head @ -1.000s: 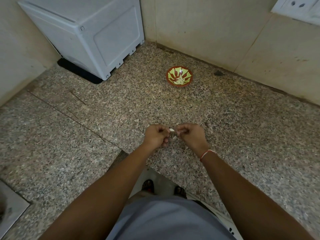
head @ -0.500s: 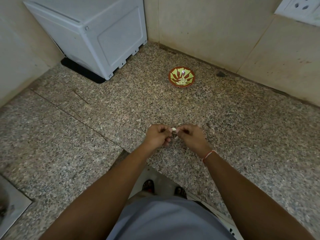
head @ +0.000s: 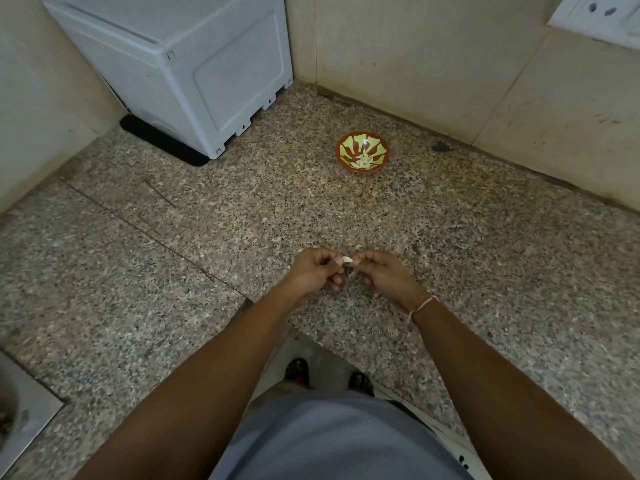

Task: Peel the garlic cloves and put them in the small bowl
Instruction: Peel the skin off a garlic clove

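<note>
Over a speckled counter (head: 214,317), the left hand (head: 313,273) and right hand (head: 382,277) pinch a garlic clove (head: 347,260) between curled fingertips, held just above the stone. Peeling appears under way; next, seemingly, strip the skin and carry the clove to the far bowl (head: 362,152), already holding pale cloves.

Pale garlic clove (head: 347,260) midair; patterned small bowl (head: 362,152) holds peeled cloves

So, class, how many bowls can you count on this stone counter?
1. The small bowl stands toward the back of the counter, near the wall and right of the white appliance. Nothing suggests another, though the frame cuts the counter off.
</note>
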